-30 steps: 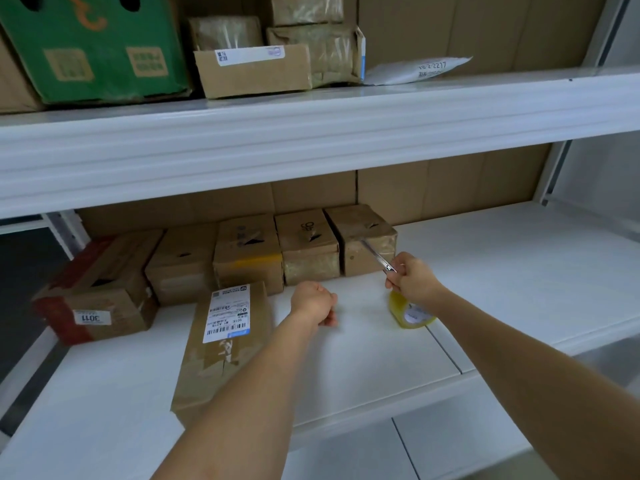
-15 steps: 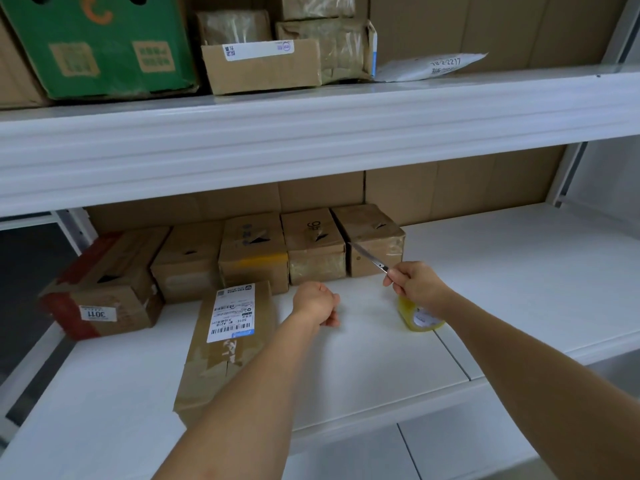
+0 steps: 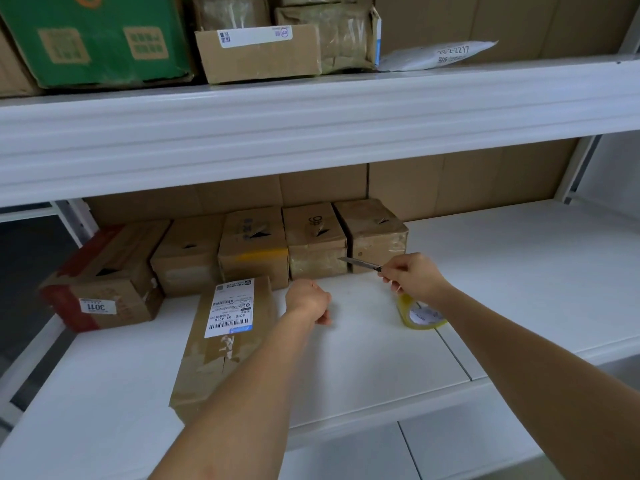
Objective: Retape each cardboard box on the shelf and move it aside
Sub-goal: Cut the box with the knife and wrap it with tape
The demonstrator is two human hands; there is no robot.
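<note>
Row of cardboard boxes at back of shelf; labelled box lying nearer front. L hand fisted, empty, beside it. R hand pinching knife, blade twd boxes, above tape roll.

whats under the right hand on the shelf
Under the right hand, a roll of clear yellowish tape lies on the white shelf. The hand and wrist cover the roll's far edge. The hand pinches a small blade.
</note>
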